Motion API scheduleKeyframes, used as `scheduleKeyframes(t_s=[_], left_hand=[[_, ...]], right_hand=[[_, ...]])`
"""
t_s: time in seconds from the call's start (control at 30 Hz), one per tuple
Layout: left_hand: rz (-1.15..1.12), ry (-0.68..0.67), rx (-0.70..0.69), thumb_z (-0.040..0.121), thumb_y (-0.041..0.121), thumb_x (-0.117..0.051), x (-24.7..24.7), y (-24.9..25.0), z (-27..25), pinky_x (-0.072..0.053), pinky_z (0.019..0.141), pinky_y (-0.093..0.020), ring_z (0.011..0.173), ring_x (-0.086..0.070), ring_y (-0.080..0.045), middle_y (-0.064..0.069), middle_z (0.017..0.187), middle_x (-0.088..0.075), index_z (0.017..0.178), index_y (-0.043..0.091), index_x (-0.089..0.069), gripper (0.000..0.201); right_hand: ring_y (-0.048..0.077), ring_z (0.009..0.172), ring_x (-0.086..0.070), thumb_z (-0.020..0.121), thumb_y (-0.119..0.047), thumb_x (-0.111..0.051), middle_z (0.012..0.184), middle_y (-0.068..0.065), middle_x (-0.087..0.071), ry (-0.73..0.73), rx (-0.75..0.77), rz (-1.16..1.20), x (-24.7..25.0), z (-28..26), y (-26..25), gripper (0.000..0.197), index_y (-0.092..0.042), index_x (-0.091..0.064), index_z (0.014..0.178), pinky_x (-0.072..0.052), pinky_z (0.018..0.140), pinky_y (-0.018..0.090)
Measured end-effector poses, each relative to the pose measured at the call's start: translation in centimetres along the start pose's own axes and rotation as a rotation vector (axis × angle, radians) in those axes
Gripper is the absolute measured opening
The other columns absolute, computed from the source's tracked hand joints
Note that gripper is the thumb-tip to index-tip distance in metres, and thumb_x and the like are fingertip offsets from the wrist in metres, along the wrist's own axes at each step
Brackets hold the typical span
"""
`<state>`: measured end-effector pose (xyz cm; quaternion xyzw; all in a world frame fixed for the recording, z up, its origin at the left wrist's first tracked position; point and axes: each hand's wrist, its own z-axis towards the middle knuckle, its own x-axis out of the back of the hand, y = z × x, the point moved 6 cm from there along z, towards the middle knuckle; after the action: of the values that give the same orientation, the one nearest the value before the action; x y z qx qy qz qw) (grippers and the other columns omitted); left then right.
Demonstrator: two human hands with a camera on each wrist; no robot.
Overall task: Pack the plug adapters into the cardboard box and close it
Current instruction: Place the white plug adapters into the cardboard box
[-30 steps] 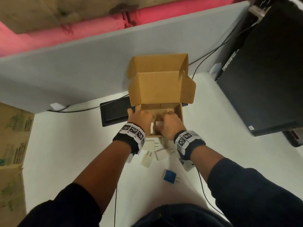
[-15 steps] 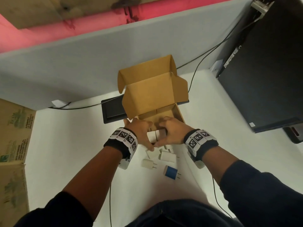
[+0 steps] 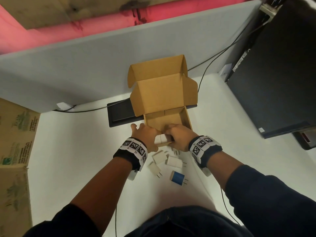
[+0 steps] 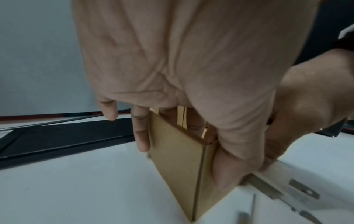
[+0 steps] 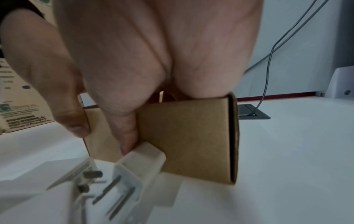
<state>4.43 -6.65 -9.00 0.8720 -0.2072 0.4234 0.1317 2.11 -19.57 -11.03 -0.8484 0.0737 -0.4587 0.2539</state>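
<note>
The open cardboard box (image 3: 187,119) stands on the white table with its lid upright. Two white adapters (image 3: 161,139) sit inside against its near wall, between my hands. My left hand (image 3: 145,135) grips the box's near left corner (image 4: 176,159), thumb on the front wall, fingers over the side. My right hand (image 3: 179,137) pinches the front wall (image 5: 191,136), thumb outside; its fingers reach inside and are hidden. Loose on the table just before the box lie three white adapters (image 3: 159,157) (image 3: 174,162) (image 3: 154,168) and a blue one (image 3: 177,177). Another white adapter (image 5: 141,159) lies under my right thumb.
A black panel (image 3: 121,113) is set in the table behind the box, with cables (image 3: 203,79) running along a grey partition (image 3: 85,65). A large dark monitor (image 3: 273,74) stands at the right. A printed carton (image 3: 15,134) stands at the left edge.
Half a second ago both hands held white adapters just in front of the box. These now sit inside its near end, and the hands grip the front wall.
</note>
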Motion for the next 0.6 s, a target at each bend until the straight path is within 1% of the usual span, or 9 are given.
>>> scheduleKeyframes(t_s=[0.07,0.13,0.2,0.27,0.3,0.37,0.43,0.5,0.6], left_hand=[[0.017,0.042,-0.002,0.071,0.041,-0.072,-0.2,0.3,-0.1,-0.027,0.099,-0.055,0.111,-0.047,-0.029,0.001,0.114,-0.061,0.124,0.041,-0.058,0.054],[0.017,0.075,0.015,0.071,0.042,-0.071,-0.3,0.5,-0.4,-0.027,0.100,-0.056,0.114,-0.045,-0.032,0.000,0.119,-0.059,0.127,0.041,-0.055,0.057],[-0.002,0.111,0.044,0.072,0.047,-0.071,-0.4,0.6,-0.6,-0.028,0.100,-0.056,0.117,-0.043,-0.035,-0.003,0.124,-0.055,0.128,0.041,-0.054,0.058],[-0.022,0.170,0.058,0.071,0.053,-0.071,-0.4,0.9,-0.9,-0.027,0.102,-0.056,0.124,-0.037,-0.038,-0.007,0.135,-0.047,0.126,0.039,-0.054,0.059],[-0.019,0.199,0.056,0.070,0.055,-0.071,-0.3,1.2,-1.1,-0.027,0.103,-0.056,0.127,-0.033,-0.040,-0.008,0.138,-0.042,0.124,0.038,-0.056,0.059],[0.011,0.248,0.051,0.069,0.058,-0.071,-0.2,1.6,-1.5,-0.025,0.103,-0.056,0.129,-0.026,-0.040,-0.010,0.141,-0.034,0.119,0.035,-0.061,0.056],[0.061,0.297,0.047,0.068,0.056,-0.072,-0.2,1.9,-1.7,-0.022,0.104,-0.058,0.130,-0.023,-0.038,-0.012,0.143,-0.030,0.113,0.032,-0.065,0.052],[0.093,0.327,0.027,0.070,0.053,-0.073,-0.5,2.0,-1.7,-0.018,0.106,-0.058,0.132,-0.023,-0.036,-0.011,0.143,-0.033,0.115,0.028,-0.066,0.052],[0.135,0.332,-0.051,0.078,0.048,-0.069,-1.0,2.4,-1.6,-0.016,0.109,-0.055,0.133,-0.030,-0.030,-0.006,0.135,-0.047,0.128,0.025,-0.060,0.056]], right_hand=[[0.025,0.104,-0.060,0.080,-0.022,-0.076,0.113,0.003,-0.059,0.010,-0.004,-0.021,-0.1,0.1,0.1,0.034,-0.019,-0.069,0.113,-0.050,0.088,0.034],[0.027,0.115,-0.055,0.081,-0.028,-0.075,0.122,0.004,-0.057,0.030,-0.011,-0.028,0.0,-0.3,-0.1,0.043,-0.020,-0.065,0.121,-0.049,0.094,0.037],[0.028,0.123,-0.043,0.081,-0.037,-0.075,0.134,0.005,-0.049,0.057,-0.014,-0.011,0.2,-1.3,-0.6,0.057,-0.022,-0.057,0.132,-0.045,0.101,0.041],[0.028,0.121,-0.041,0.080,-0.039,-0.076,0.134,0.005,-0.047,0.134,0.020,0.007,0.4,-2.6,-1.2,0.058,-0.023,-0.055,0.132,-0.045,0.101,0.042],[0.027,0.118,-0.043,0.080,-0.038,-0.076,0.129,0.005,-0.049,0.170,0.044,0.019,0.4,-3.3,-1.6,0.054,-0.023,-0.057,0.128,-0.046,0.098,0.041],[0.023,0.104,-0.053,0.081,-0.037,-0.075,0.117,0.001,-0.054,0.201,0.074,0.027,-0.1,-4.7,-2.2,0.039,-0.021,-0.062,0.114,-0.050,0.086,0.037],[0.019,0.089,-0.056,0.086,-0.039,-0.070,0.112,-0.001,-0.058,0.185,0.086,-0.028,-0.8,-5.9,-2.8,0.026,-0.020,-0.065,0.102,-0.048,0.073,0.032],[0.020,0.080,-0.057,0.088,-0.042,-0.065,0.109,0.000,-0.062,0.156,0.108,-0.100,-2.0,-6.6,-3.4,0.027,-0.017,-0.067,0.100,-0.051,0.068,0.033],[0.026,0.079,-0.065,0.086,-0.042,-0.060,0.100,0.000,-0.067,0.146,0.050,-0.197,-3.7,-6.8,-3.6,0.029,-0.018,-0.064,0.102,-0.049,0.062,0.033]])
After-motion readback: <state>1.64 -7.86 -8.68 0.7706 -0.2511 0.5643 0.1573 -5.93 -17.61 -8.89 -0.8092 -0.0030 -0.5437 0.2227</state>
